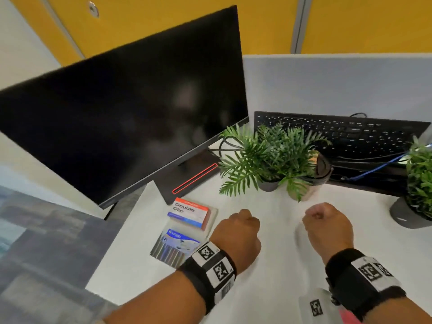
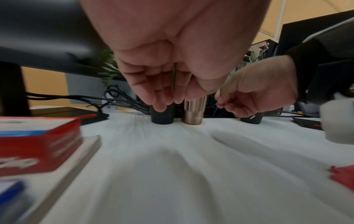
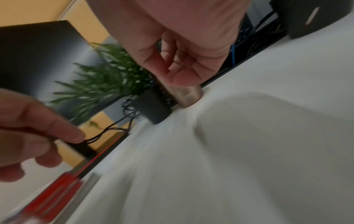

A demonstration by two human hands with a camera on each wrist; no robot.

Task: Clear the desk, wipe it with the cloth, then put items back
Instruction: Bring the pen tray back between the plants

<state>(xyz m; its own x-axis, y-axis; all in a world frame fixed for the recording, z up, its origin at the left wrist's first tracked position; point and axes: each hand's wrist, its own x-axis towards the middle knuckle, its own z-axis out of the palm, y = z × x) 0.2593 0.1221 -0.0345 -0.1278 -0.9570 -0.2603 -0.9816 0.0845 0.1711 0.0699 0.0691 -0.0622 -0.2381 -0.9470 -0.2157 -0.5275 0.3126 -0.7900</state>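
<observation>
A: Yellow partition panels are standing behind a white desk (image 1: 275, 230); a grey divider is running along its back right.

B: What's sitting on it?

A: Black monitor (image 1: 121, 118) is standing back left, screen dark. Black keyboard (image 1: 350, 136) is leaning against the divider on the right. A fern in a dark pot (image 1: 268, 160) is standing in front of it, with a copper-coloured tumbler (image 2: 193, 112) just beside the pot. A second plant in a grey pot (image 1: 418, 183) is sitting at the right edge.

B: Stationery?

A: A red-and-white "Double Clip" box (image 1: 190, 212) is lying on a clear packet near the monitor foot, with a pen pack (image 1: 175, 244) just in front of it, left of the hands.

B: Hands?

A: Left hand (image 1: 238, 235) is hovering over bare desk mid-front, fingers curled loosely downward, holding nothing. Right hand (image 1: 327, 228) is hovering just beside it, fingers curled in too, also holding nothing. Both wrists are wearing black bands with printed markers.

B: Cloth?

A: Can't tell. Something red (image 2: 343, 177) is lying at the near right desk edge in the left wrist view, too blurred to identify.
</observation>
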